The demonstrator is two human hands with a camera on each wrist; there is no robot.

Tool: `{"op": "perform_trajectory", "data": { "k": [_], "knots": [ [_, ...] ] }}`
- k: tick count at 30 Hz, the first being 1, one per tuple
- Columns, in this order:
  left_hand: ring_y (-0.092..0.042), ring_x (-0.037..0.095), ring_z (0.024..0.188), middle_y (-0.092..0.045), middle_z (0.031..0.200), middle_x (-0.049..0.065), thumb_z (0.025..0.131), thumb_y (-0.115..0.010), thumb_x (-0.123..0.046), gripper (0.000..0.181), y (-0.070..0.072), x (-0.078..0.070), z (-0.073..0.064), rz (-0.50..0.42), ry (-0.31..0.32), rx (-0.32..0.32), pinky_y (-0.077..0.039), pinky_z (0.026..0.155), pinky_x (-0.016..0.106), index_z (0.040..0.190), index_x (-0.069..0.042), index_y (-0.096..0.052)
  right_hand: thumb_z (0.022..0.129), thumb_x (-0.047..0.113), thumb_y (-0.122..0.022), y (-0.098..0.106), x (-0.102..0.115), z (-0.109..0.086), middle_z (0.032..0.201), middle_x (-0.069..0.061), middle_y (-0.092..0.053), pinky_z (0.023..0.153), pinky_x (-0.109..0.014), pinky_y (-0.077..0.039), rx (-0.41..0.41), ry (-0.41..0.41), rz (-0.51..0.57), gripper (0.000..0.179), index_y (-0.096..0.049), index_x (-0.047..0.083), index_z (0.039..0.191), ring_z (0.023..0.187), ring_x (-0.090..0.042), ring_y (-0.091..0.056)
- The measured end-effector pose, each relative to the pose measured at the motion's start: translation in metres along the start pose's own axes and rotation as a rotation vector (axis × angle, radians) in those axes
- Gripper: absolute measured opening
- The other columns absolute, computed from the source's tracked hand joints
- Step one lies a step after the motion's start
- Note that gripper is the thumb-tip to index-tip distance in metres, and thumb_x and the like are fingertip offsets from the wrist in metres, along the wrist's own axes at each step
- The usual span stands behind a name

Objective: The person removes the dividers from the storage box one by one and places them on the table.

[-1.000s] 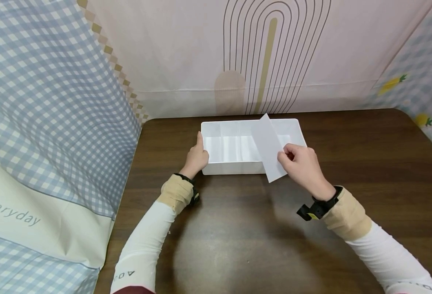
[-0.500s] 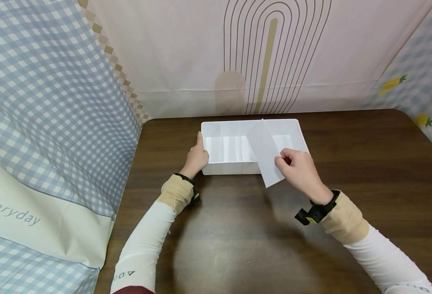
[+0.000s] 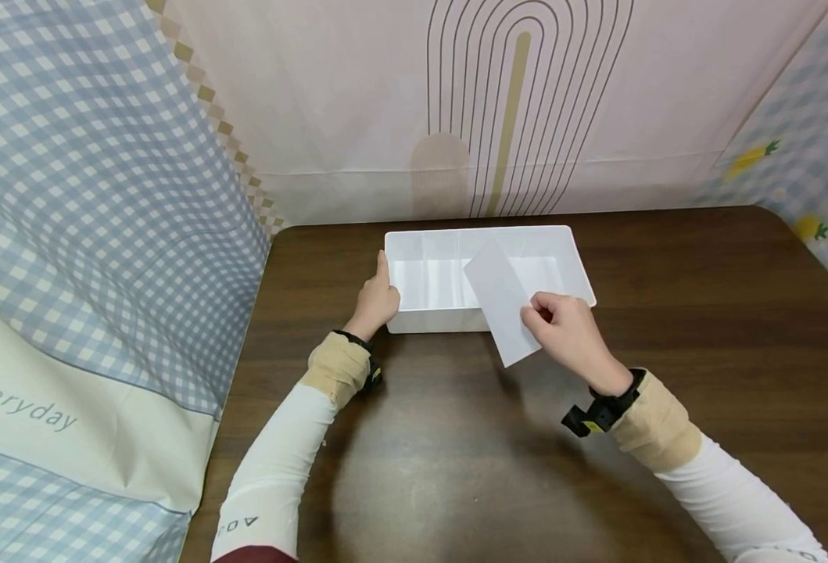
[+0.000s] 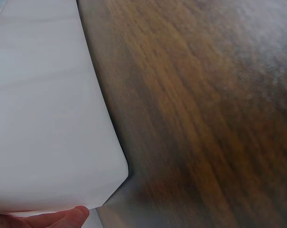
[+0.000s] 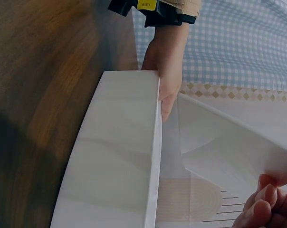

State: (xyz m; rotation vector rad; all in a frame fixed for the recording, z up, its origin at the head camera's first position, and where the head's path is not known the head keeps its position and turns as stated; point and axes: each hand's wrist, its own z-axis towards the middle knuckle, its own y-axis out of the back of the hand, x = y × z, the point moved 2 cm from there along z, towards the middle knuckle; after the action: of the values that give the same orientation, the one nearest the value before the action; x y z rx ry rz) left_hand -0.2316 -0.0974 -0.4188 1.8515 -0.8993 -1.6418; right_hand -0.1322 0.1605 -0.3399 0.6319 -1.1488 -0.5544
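White card is being pinched by the curled fingers and thumb of the right hand, slanting out to that hand's left. White box, lying between the hands, is being partly hidden by the card; its left end is being touched by the left hand, index finger straight. Beyond both hands, the brown table is being backed by a pale curtain.
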Motion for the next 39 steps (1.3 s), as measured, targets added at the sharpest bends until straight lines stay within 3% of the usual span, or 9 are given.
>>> {"op": "perform_trajectory", "data": {
  "k": [18, 39],
  "knots": [
    [-0.028, 0.013, 0.040, -0.038, 0.054, 0.003, 0.085, -0.028, -0.004, 0.066, 0.000, 0.000, 0.000, 0.016, -0.009, -0.011, -0.027, 0.038, 0.023, 0.143, -0.008, 0.005, 0.082, 0.005, -0.051, -0.009, -0.001, -0.017, 0.049, 0.003, -0.038, 0.040, -0.019, -0.027, 0.075, -0.011, 0.120, 0.025, -0.049, 0.007, 0.057, 0.044, -0.003, -0.032],
    [-0.028, 0.013, 0.041, -0.038, 0.054, 0.003, 0.085, -0.028, -0.004, 0.067, 0.000, 0.000, 0.000, 0.017, 0.001, -0.006, -0.026, 0.038, 0.023, 0.143, -0.009, 0.006, 0.080, 0.004, -0.053, -0.018, 0.001, -0.036, 0.049, 0.008, -0.031, 0.040, -0.018, -0.025, 0.109, -0.010, 0.115, 0.028, -0.044, 0.012, 0.054, 0.043, -0.002, -0.030]
  ]
}}
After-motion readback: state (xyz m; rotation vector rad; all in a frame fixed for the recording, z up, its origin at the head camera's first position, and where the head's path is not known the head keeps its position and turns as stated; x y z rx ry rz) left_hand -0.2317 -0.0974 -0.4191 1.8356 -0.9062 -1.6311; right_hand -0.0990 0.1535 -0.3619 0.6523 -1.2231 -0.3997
